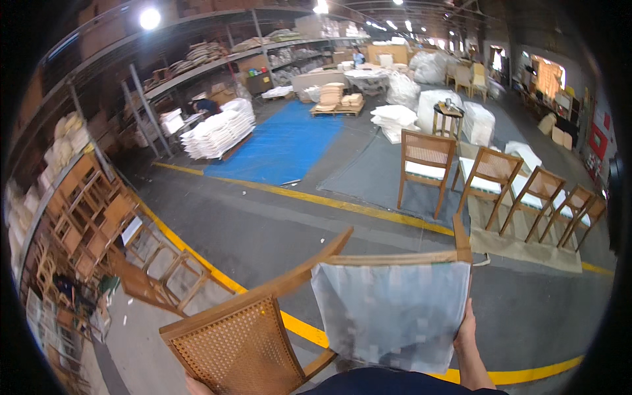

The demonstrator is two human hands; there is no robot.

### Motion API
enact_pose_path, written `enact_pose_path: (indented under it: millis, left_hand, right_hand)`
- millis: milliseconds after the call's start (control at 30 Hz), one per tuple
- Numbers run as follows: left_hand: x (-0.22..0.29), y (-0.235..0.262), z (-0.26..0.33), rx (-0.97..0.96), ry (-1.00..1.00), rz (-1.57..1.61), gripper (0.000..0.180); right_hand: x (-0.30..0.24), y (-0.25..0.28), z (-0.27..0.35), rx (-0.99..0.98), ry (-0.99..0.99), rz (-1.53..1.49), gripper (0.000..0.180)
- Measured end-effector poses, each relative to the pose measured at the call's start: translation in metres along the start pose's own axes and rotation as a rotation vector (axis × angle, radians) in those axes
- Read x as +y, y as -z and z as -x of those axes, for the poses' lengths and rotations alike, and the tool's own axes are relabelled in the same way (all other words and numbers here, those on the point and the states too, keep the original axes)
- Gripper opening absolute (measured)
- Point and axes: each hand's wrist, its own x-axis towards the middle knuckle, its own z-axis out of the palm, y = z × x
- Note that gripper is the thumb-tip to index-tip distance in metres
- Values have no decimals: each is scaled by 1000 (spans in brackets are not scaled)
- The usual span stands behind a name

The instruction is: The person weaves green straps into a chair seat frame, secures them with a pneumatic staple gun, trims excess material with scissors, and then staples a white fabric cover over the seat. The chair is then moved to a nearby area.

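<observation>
A wooden chair (263, 288) with a woven cane back (234, 345) is held tilted in front of my body, its legs pointing away from me. A greyish, light-blue cloth panel (392, 316) covers the seat and faces up towards me. Against the right side of the seat, my right hand (466, 327) grips the frame, its fingers partly hidden behind the edge. My left hand (196, 386) shows only in part at the lower left, against the outer edge of the cane back. Most of its fingers are out of sight behind the wood.
Several cane-backed chairs (426, 158) with white seats stand in a row at the right. Wooden chair frames (187, 276) are stacked at the left beside shelving (191, 66). White stacks (217, 131) sit by a blue floor sheet (283, 141). Yellow lines (306, 329) cross the grey floor.
</observation>
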Motion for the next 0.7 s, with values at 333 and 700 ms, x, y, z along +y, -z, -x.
enact_pose_path:
  millis: [333,700]
  left_hand:
    - [36,-331,-92,-44,-103,-56,58]
    - [38,-630,-155,53,-79,-74,58]
  right_hand:
    - [-19,-205,-227,-53,-84,-89,67]
    - [-108,-485,-547,-291,-168,87,60]
